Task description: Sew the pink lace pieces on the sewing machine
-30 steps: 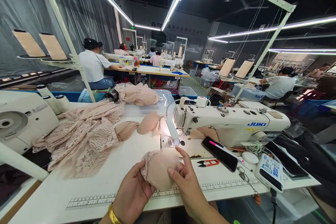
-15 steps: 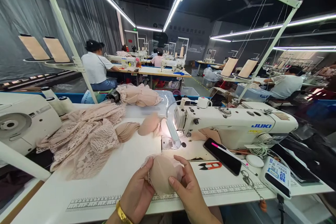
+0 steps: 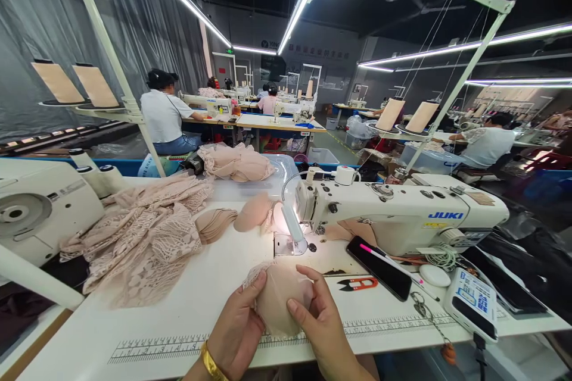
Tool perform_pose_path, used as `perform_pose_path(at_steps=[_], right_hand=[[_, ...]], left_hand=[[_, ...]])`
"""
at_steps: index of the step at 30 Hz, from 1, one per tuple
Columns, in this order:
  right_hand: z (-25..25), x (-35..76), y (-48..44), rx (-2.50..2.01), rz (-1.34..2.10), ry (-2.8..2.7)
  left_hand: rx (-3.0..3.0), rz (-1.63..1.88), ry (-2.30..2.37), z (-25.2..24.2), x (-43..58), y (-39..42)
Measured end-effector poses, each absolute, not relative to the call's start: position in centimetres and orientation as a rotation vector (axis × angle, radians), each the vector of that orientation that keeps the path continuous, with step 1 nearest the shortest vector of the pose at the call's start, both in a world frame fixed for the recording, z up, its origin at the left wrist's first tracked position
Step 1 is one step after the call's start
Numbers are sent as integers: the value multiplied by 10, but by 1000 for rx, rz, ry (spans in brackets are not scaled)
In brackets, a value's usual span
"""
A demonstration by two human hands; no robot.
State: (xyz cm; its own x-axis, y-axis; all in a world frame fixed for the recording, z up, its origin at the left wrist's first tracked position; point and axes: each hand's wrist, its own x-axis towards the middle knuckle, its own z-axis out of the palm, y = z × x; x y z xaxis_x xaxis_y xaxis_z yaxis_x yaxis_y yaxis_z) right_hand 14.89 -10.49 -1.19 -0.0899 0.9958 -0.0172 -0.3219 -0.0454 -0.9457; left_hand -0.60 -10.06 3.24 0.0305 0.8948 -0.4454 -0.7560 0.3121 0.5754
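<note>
A beige bra cup (image 3: 281,297) with lace along its upper left edge is held up over the table's front part. My left hand (image 3: 239,324) grips its left side, thumb on the face and fingers behind. On the right side my right hand (image 3: 319,321) pinches it, thumb on the front and fingers curled at the edge. Just beyond the cup is the lit needle area of a white sewing machine (image 3: 402,208). Left of the needle lie a stack of beige cup pads (image 3: 217,224) and more cup pieces (image 3: 252,214).
Beige lace fabric (image 3: 152,238) is heaped at the left. Orange thread snips (image 3: 358,283), a black phone (image 3: 379,265) with a pen, and a power bank (image 3: 471,303) lie at right. A clear plastic bin (image 3: 283,169) stands behind. Co-workers sit at machines farther back.
My left thumb has shifted slightly up and right on the cup, and more lace shows at its upper left. My right hand keeps nearly the same grip.
</note>
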Motion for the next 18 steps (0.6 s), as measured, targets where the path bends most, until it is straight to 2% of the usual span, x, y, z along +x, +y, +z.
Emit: perform_pose_path(at_steps=[8, 12, 18], right_hand=[[-21, 154, -96, -959, 1368, -1101], [-13, 170, -70, -969, 1376, -898], [-5, 168, -71, -766, 1769, -1041]], left_hand=[[268, 1241, 871, 42, -1, -99], [145, 1322, 957, 60, -6, -91], [104, 1386, 983, 69, -13, -74]])
